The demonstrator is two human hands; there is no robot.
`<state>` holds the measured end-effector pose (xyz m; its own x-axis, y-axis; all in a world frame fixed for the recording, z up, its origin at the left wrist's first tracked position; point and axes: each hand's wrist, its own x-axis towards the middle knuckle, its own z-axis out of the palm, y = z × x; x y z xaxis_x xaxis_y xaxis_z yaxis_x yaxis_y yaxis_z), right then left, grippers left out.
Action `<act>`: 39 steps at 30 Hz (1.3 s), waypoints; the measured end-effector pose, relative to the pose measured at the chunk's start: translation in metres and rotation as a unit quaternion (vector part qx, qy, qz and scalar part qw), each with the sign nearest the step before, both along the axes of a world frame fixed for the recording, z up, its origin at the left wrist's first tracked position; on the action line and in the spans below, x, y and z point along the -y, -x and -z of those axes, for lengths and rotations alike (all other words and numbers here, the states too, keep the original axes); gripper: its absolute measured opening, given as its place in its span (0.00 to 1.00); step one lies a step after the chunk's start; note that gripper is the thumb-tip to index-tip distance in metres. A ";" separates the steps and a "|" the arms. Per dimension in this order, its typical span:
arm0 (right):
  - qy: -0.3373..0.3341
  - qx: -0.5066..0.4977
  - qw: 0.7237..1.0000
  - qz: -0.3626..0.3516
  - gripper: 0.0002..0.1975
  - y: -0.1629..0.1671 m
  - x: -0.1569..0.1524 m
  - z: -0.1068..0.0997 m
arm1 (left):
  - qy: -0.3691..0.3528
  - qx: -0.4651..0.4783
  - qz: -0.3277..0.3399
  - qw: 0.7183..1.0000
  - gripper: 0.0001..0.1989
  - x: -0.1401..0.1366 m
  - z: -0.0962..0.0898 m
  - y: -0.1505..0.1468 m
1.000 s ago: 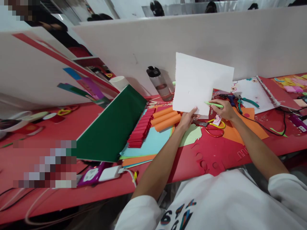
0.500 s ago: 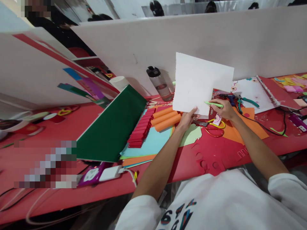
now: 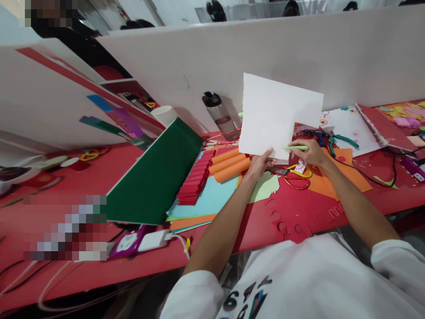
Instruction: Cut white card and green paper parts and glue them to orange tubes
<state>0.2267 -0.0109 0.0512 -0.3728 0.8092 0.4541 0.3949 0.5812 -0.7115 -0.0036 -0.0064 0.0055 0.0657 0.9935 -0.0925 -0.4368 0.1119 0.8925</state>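
Observation:
A white sheet of card [image 3: 272, 110] with a notch cut from its lower right is held up by my left hand [image 3: 260, 164], the thumb on its front and the fingers behind its lower edge. My right hand [image 3: 308, 151] grips a light green pen [image 3: 296, 147], whose tip is at the card near its lower right part. Just below the card lie scissors [image 3: 297, 173] with yellow and red handles. Orange paper rolls [image 3: 230, 164] and a stack of folded red paper strips [image 3: 195, 179] sit left of my left hand.
A dark green board [image 3: 152, 177] leans at the left, near a purple power strip [image 3: 128, 243]. Behind stands a water bottle [image 3: 221, 117] against the white partition [image 3: 159, 66]. Teal-handled pliers [image 3: 343, 141] lie to the right. Cut red paper [image 3: 295, 208] lies in front.
The pen in my right hand has shifted slightly left and down along the card. My left hand and the card stay almost where they were.

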 end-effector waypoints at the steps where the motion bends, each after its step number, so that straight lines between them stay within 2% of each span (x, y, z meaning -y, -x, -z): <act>1: 0.012 -0.001 1.000 -0.010 0.13 0.000 0.000 0.000 | -0.002 -0.001 0.000 1.000 0.14 0.000 0.000 0.000; 3: 0.015 -0.020 1.000 -0.010 0.12 -0.001 0.000 -0.001 | -0.006 -0.002 0.002 1.000 0.13 0.000 0.000 0.000; 9: -0.023 -0.099 0.993 0.055 0.12 -0.005 -0.003 -0.004 | -0.005 -0.004 0.001 1.000 0.15 -0.002 0.003 0.001; 16: -0.035 -0.049 0.997 0.055 0.14 -0.005 -0.005 0.000 | -0.009 -0.006 0.001 1.000 0.15 -0.001 0.002 0.001; 24: -0.055 -0.044 0.995 0.070 0.15 -0.005 -0.007 0.004 | -0.016 0.006 0.007 1.000 0.20 -0.002 0.004 0.002; 30: -0.033 -0.030 0.998 0.039 0.13 -0.006 -0.005 0.000 | -0.009 -0.008 0.000 1.000 0.19 -0.002 0.003 0.001; 35: -0.053 -0.051 0.995 0.067 0.15 -0.005 -0.006 0.000 | -0.016 -0.015 0.004 1.000 0.18 -0.002 0.005 0.002; 39: -0.044 -0.049 0.996 0.065 0.15 -0.005 -0.005 -0.001 | -0.020 -0.014 0.009 1.000 0.17 -0.003 0.006 0.003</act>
<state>0.2314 -0.0059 0.0519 -0.2182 0.8029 0.5547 0.4013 0.5920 -0.6989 -0.0064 -0.0039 -0.0004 0.0805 0.9952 -0.0552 -0.4102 0.0835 0.9082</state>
